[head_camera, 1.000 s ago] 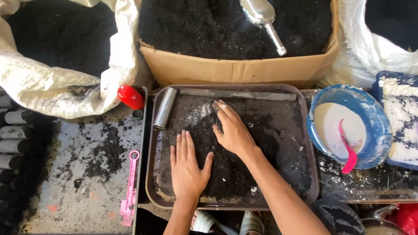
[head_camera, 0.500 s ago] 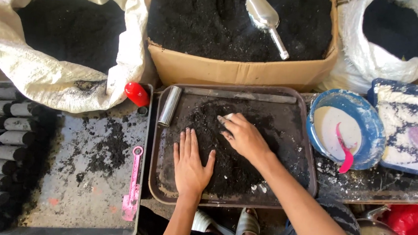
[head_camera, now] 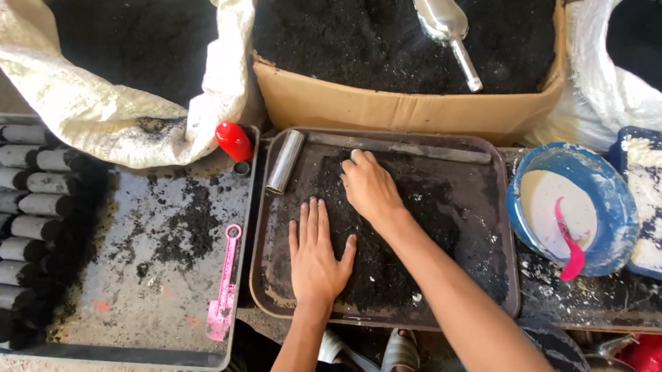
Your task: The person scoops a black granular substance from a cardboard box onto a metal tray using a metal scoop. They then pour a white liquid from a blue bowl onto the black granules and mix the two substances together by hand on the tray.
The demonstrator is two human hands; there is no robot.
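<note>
On the tray (head_camera: 497, 219), black powder (head_camera: 389, 243) lies under both hands (head_camera: 315, 258).

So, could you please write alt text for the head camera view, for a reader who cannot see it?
Both hands press flat on loose black powder in a dark rectangular metal tray: left hand near the front, right hand further back. A short shiny metal tube lies at the tray's left edge.

Bright, even daylight, soft short shadows under both arms. Mild glare on the metal scoop (head_camera: 442, 17) far centre and white sack (head_camera: 627, 104) far right. Sharp centre, slight softness at edges.
</note>
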